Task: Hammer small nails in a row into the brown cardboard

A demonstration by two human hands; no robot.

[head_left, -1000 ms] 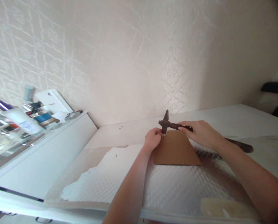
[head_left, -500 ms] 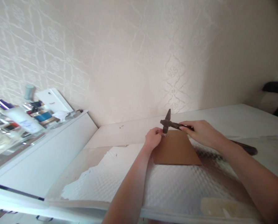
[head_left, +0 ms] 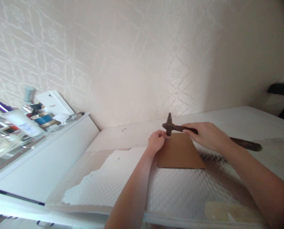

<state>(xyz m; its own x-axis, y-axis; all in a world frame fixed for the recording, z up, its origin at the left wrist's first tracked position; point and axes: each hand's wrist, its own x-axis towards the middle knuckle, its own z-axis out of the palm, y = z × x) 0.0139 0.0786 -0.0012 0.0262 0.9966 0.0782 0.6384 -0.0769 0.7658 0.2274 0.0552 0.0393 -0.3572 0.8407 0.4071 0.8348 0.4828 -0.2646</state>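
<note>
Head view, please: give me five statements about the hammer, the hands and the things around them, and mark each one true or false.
1. The right hand grips the hammer. True.
2. The left hand is at the near right corner of the brown sheet. False: it is at the far left corner.
3. The hammer's handle sticks out past the right wrist. True.
4. The handle is bright yellow. False: it is dark brown.
5. The white box is to the right of both hands. False: it is to their left, among the small items on the cabinet.
</note>
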